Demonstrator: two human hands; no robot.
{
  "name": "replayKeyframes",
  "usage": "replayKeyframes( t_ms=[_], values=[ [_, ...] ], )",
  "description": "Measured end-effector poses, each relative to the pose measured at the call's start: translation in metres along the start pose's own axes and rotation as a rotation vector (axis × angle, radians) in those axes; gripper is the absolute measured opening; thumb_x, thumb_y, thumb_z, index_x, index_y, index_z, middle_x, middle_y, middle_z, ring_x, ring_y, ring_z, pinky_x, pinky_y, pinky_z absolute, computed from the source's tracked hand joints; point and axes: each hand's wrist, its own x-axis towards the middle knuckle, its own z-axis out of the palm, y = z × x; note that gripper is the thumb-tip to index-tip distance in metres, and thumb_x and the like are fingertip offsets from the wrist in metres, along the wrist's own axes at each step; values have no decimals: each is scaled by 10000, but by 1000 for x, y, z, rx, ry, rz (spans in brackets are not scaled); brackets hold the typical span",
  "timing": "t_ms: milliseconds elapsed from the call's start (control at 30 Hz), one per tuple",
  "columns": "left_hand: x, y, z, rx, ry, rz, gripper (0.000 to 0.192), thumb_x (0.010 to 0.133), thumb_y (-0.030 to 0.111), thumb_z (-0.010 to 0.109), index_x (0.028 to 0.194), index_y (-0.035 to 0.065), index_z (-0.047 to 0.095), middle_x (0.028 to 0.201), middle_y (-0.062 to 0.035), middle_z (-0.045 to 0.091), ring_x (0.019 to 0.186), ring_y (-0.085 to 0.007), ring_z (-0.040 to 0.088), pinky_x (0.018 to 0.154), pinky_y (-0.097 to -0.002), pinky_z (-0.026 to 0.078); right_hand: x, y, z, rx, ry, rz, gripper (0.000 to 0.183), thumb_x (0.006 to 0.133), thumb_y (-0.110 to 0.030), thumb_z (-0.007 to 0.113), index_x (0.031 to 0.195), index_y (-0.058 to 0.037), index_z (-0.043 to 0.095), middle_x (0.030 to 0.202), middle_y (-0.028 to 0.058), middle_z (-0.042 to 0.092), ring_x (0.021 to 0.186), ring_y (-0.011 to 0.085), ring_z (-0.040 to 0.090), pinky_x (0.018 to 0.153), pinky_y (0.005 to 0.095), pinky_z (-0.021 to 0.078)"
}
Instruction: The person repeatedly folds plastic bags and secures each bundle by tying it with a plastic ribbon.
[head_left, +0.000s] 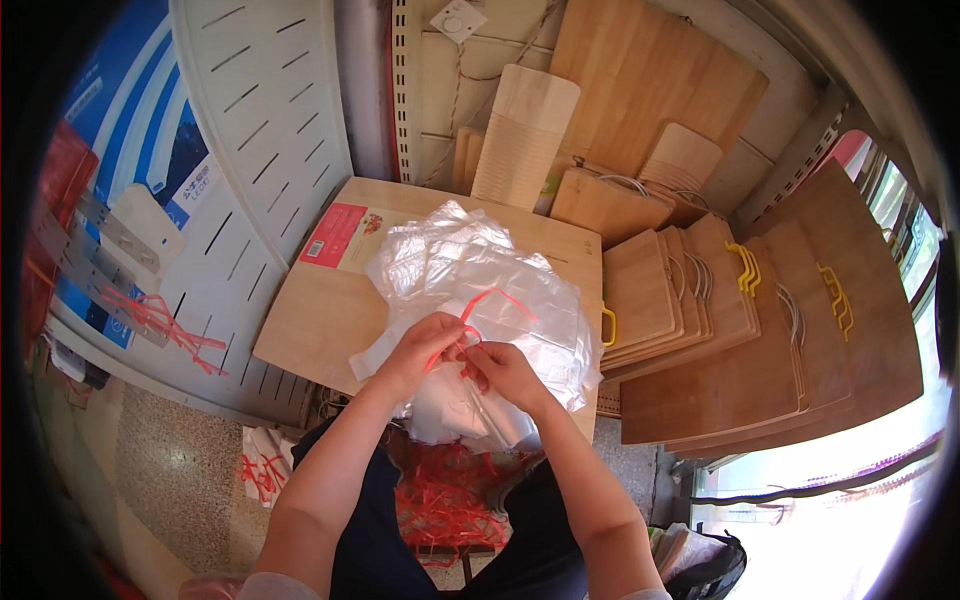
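Note:
A thin red plastic strip (471, 304) is pinched between the fingers of my left hand (421, 351) and my right hand (513, 373). It makes a small loop between the fingertips, and one loose end curves away over the bags. Both hands are close together, just above a fanned pile of clear plastic bags (480, 274). Below the fingers some of the film is gathered into folds, though the hands partly hide how the strip passes around it. Under the pile lies a wooden board (315, 311) with a red printed label (337, 232).
Wooden cutting boards with handles (637, 289) stand in rows to the right. A wooden washboard (525, 135) leans at the back. Red strips (446, 495) lie heaped between my knees, and more strips (169, 322) hang at the left beside a slotted white panel (247, 142).

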Motion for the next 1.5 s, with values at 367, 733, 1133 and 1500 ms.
replayKeyframes(
  t_ms=[367,733,1133,1500],
  values=[
    [-28,57,-52,-946,-670,332,470,954,370,380,1392,204,336,1062,-106,602,781,-145,580,652,-277,463,6,6,-25,598,-124,125,168,869,-126,586,978,-12,645,866,30,639,735,77,580,674,213,493],
    [2,-13,-2,798,77,248,124,775,25,615,892,10,578,824,-79,570,747,-161,575,695,-285,468,6,9,-6,231,-103,-84,155,834,-71,587,987,-45,586,840,47,629,693,97,576,643,239,492],
    [1,-11,9,290,125,112,148,887,42,527,1009,2,602,830,-65,618,744,-111,596,691,-250,491,5,15,10,-1044,599,-679,135,784,-101,609,822,-58,487,723,89,522,638,251,608,501,356,501],
    [-7,4,-3,1105,261,438,84,834,35,526,882,50,593,792,-90,581,704,-257,578,650,-341,479,-14,4,-8,-1105,416,-651,136,786,-146,609,697,-82,529,673,71,541,626,248,601,522,369,492]
  ],
)
